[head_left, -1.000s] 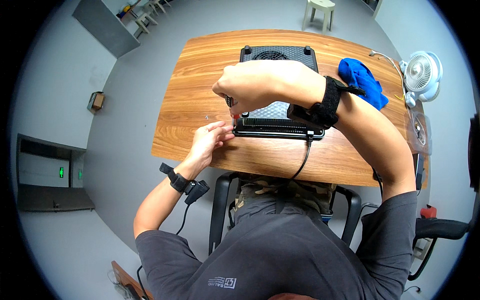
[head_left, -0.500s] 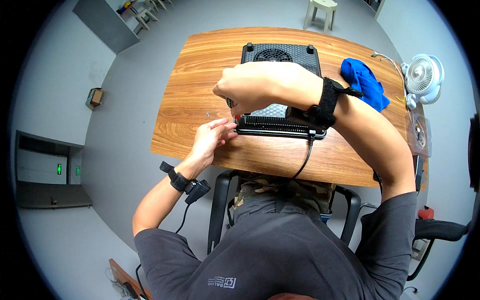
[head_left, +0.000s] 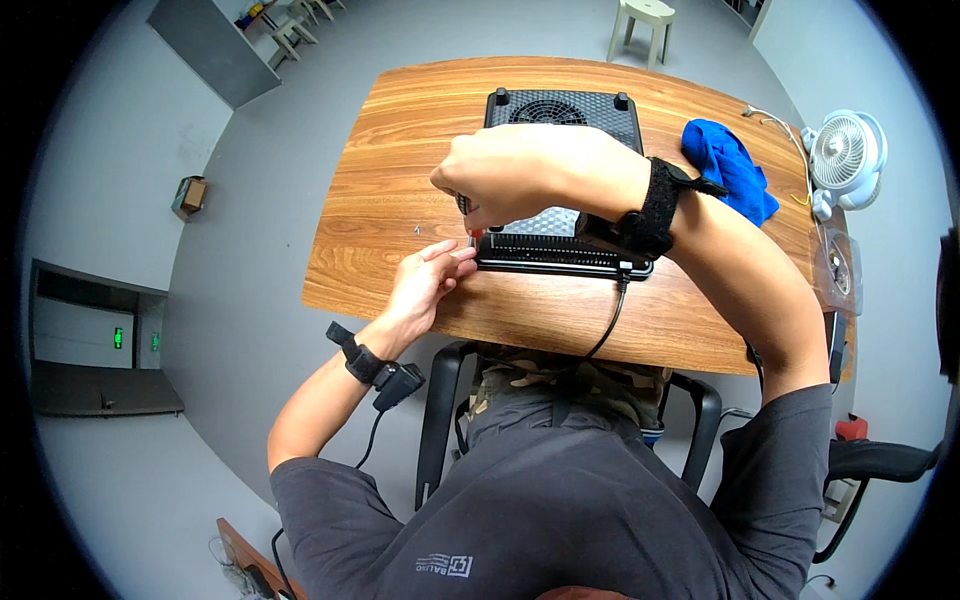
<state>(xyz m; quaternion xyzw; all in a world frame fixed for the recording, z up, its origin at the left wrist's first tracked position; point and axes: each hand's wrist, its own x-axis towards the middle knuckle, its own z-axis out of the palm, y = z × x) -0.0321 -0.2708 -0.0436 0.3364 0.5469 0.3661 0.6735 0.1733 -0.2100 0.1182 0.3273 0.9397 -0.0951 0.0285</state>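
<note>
A black induction cooker (head_left: 622, 140) lies upside down on the table, its round fan grille and feet facing up. My right hand (head_left: 500, 178) is closed in a fist above its near left corner, gripping what looks like a screwdriver. Only a short red part of the screwdriver (head_left: 477, 238) shows below the fist, pointing down at that corner; its tip is hidden. My left hand (head_left: 425, 280) has its fingers stretched out to the same corner, fingertips beside the red part and apparently touching the cooker's edge. Small screws (head_left: 417, 230) lie on the wood to the left.
The wooden table (head_left: 370, 190) also holds a crumpled blue cloth (head_left: 728, 168), a white fan (head_left: 845, 148) and a clear plastic box (head_left: 838, 268) along the right. A black cable (head_left: 612, 322) runs off the near edge from the cooker. A white stool (head_left: 645, 25) stands beyond.
Almost nothing differs. Both hands keep their places at the cooker's near left corner, and the left fingers have drawn slightly closer together. The whole view has shifted very slightly.
</note>
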